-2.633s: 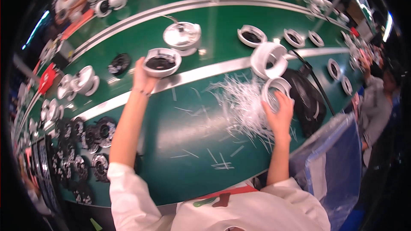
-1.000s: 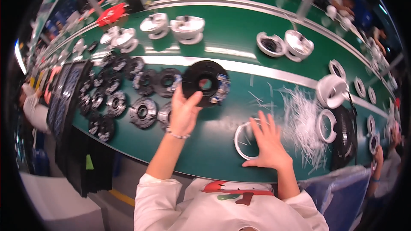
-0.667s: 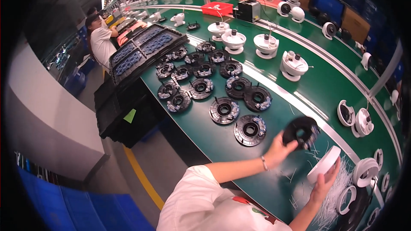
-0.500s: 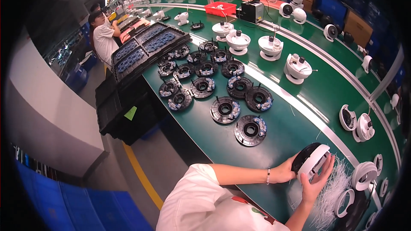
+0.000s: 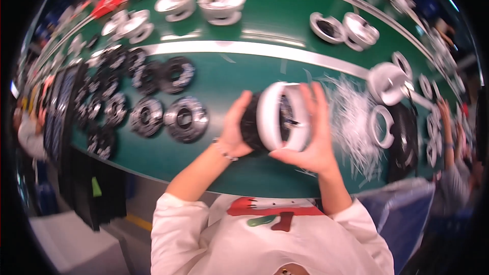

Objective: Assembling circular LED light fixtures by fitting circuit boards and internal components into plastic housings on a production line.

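Note:
Between my hands, above the green bench, I hold a round white plastic housing (image 5: pixel 270 114) tilted on its side. A black round base (image 5: pixel 250 122) sits against its left side. My left hand (image 5: pixel 234 126) is wrapped round the black base. On the other side my right hand (image 5: pixel 317 145) grips the white housing's rim, thumb below and fingers at the top. Dark parts show inside the housing's opening. The picture is smeared by motion, so fine detail is lost.
Several black round bases (image 5: pixel 186 119) with small parts lie to the left. On the right are a heap of white strips (image 5: pixel 351 122), a white ring (image 5: pixel 381 126) and a glossy black piece (image 5: pixel 404 145). White housings (image 5: pixel 221 5) stand beyond the pale rail (image 5: pixel 229 47). Another person's arm (image 5: pixel 447 132) shows far right.
The view has swung right, bringing my hands and the housing to the middle. Both hands still hold the housing and base, whose opening now faces right.

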`<act>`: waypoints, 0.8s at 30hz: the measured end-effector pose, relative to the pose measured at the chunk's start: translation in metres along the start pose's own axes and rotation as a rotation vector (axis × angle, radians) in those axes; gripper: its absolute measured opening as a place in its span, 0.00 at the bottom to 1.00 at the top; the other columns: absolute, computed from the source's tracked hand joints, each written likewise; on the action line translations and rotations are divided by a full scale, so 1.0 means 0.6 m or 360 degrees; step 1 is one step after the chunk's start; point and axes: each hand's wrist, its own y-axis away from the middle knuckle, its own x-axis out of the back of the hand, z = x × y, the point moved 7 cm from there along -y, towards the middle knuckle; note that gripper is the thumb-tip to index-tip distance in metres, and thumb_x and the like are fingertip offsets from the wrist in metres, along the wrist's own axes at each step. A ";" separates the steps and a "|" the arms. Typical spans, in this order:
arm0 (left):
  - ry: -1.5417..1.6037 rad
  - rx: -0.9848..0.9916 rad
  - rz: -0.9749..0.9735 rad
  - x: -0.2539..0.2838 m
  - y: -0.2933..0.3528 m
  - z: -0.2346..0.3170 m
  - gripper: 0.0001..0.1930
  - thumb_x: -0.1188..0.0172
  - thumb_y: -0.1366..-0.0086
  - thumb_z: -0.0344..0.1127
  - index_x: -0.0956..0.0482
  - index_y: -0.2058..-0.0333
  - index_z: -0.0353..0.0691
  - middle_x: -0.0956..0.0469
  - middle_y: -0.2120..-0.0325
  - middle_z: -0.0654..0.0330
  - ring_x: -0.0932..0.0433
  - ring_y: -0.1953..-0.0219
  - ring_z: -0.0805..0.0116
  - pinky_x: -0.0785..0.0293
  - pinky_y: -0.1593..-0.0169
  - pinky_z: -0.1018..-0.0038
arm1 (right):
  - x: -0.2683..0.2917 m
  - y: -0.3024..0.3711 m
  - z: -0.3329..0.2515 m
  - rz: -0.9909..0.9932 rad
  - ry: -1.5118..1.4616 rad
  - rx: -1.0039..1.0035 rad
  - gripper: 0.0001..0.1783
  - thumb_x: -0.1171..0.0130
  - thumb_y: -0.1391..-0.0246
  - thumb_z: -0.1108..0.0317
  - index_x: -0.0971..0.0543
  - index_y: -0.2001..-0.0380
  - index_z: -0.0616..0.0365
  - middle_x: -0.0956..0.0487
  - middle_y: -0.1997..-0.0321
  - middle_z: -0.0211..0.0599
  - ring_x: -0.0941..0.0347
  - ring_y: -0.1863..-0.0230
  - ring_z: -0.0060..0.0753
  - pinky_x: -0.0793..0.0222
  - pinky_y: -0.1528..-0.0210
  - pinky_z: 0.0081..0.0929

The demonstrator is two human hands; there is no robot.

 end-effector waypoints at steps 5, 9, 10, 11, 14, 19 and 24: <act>-0.0145 -0.0066 0.0188 0.025 0.000 -0.009 0.29 0.65 0.40 0.56 0.35 0.53 0.36 0.30 0.57 0.52 0.30 0.56 0.61 0.33 0.51 0.65 | -0.021 0.014 -0.019 -0.0120 0.0574 0.0092 0.65 0.29 0.80 0.54 0.58 0.42 0.65 0.51 0.40 0.55 0.51 0.40 0.49 0.55 0.41 0.37; -0.0252 -0.0096 0.0249 0.028 -0.007 -0.024 0.32 0.68 0.40 0.59 0.37 0.51 0.36 0.32 0.56 0.54 0.31 0.54 0.62 0.34 0.50 0.67 | -0.021 0.020 -0.023 -0.0151 0.0790 0.0158 0.64 0.29 0.81 0.56 0.56 0.43 0.64 0.51 0.40 0.56 0.52 0.42 0.55 0.53 0.43 0.42; -0.0225 -0.0078 0.0183 0.021 -0.010 -0.025 0.33 0.69 0.41 0.61 0.38 0.51 0.36 0.33 0.55 0.54 0.32 0.54 0.62 0.34 0.50 0.67 | -0.022 0.019 -0.027 -0.0153 0.0855 0.0169 0.64 0.29 0.83 0.55 0.56 0.43 0.64 0.52 0.41 0.56 0.53 0.42 0.56 0.53 0.44 0.43; -0.0198 -0.0059 0.0115 0.013 -0.014 -0.025 0.35 0.70 0.41 0.63 0.38 0.50 0.37 0.33 0.54 0.54 0.32 0.53 0.62 0.34 0.50 0.67 | -0.021 0.015 -0.026 -0.0147 0.0863 0.0165 0.64 0.29 0.83 0.55 0.56 0.43 0.64 0.52 0.41 0.56 0.53 0.42 0.56 0.53 0.44 0.43; -0.0259 -0.0057 0.0066 0.013 -0.017 -0.016 0.41 0.71 0.46 0.69 0.40 0.48 0.38 0.35 0.53 0.54 0.34 0.51 0.61 0.36 0.49 0.66 | -0.022 0.001 -0.018 -0.0132 0.0851 0.0124 0.65 0.29 0.84 0.54 0.55 0.43 0.64 0.50 0.41 0.56 0.52 0.43 0.57 0.52 0.44 0.43; -0.0085 0.0029 -0.0097 0.009 0.005 0.002 0.40 0.68 0.47 0.70 0.39 0.49 0.40 0.33 0.54 0.55 0.32 0.53 0.60 0.37 0.48 0.64 | -0.046 -0.018 -0.044 -0.0382 0.0798 0.0248 0.65 0.29 0.84 0.51 0.54 0.42 0.63 0.45 0.44 0.52 0.48 0.45 0.52 0.49 0.45 0.40; 0.0044 0.0133 -0.0262 0.015 -0.012 -0.021 0.29 0.58 0.44 0.60 0.33 0.53 0.42 0.28 0.59 0.57 0.27 0.61 0.66 0.31 0.54 0.68 | -0.043 -0.015 -0.053 -0.0405 0.0889 0.0229 0.63 0.31 0.88 0.45 0.47 0.45 0.63 0.42 0.46 0.48 0.45 0.46 0.47 0.48 0.45 0.38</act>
